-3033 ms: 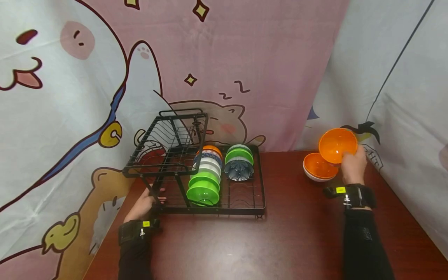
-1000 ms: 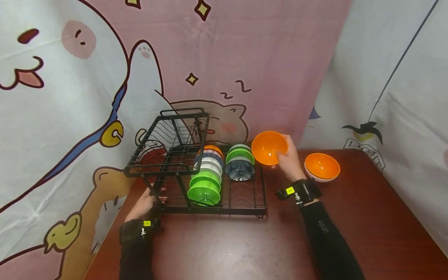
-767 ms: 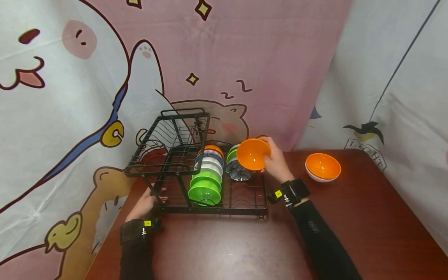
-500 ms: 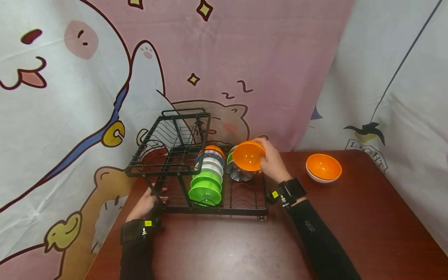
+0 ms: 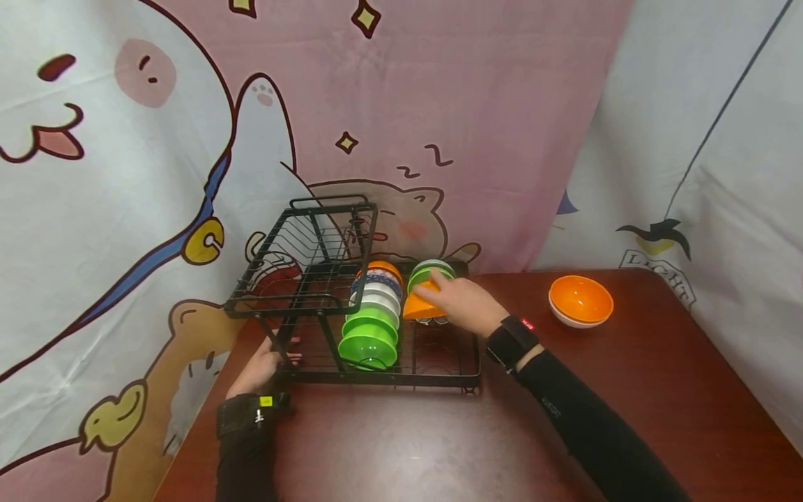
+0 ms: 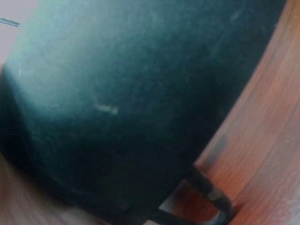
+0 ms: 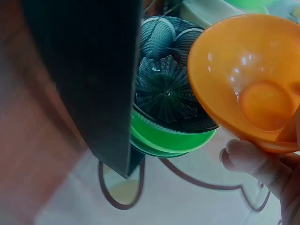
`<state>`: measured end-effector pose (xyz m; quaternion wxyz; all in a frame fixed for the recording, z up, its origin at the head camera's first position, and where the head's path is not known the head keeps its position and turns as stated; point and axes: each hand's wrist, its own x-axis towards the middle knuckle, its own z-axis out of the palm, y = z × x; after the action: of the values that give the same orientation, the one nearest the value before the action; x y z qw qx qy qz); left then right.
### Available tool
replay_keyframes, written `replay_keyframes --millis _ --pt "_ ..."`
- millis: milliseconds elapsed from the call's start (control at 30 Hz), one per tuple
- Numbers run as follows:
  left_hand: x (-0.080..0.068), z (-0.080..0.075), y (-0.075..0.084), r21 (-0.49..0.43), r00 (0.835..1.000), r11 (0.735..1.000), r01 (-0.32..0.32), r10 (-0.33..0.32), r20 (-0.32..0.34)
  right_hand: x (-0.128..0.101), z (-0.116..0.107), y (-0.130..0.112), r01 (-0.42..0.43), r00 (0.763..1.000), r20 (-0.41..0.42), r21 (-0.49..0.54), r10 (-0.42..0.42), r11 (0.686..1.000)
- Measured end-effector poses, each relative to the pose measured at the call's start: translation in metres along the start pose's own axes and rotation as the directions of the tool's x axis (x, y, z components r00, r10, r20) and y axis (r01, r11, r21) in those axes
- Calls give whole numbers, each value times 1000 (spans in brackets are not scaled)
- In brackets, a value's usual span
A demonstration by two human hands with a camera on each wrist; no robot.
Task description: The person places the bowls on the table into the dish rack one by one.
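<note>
While right hand (image 5: 461, 303) fingers clamp orange bowl (image 5: 419, 307), left hand (image 5: 260, 366) fingers curl on rack (image 5: 464, 362).

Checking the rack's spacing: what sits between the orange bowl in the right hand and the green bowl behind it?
A dark blue patterned bowl stands between the orange bowl and green bowl; the right-wrist view shows it.

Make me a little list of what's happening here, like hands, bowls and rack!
Right hand: holds an orange bowl at the right row of the rack
Left hand: grips the front left corner of the rack
Right row: a dark patterned bowl in front, green bowls behind it
Left row: green bowls in front, white and orange ones behind
Table: one more orange bowl with a white outside, to the right of the rack
</note>
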<state>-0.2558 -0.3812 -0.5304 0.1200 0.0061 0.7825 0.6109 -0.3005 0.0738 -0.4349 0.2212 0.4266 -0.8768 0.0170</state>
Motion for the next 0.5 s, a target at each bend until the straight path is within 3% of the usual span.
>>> replay_keyframes --millis 100,267,500 --pt "0 -1 0 19 1000 1000 -8 8 5 4 2 -5 45 998 55 -35 -43 998" --pt "1 -2 -2 36 1000 999 -19 20 -4 5 11 -9 52 984 173 -55 -42 997" --pt "1 0 -1 11 1000 1000 4 -4 -17 -3 32 -2 61 980 194 -90 -42 994"
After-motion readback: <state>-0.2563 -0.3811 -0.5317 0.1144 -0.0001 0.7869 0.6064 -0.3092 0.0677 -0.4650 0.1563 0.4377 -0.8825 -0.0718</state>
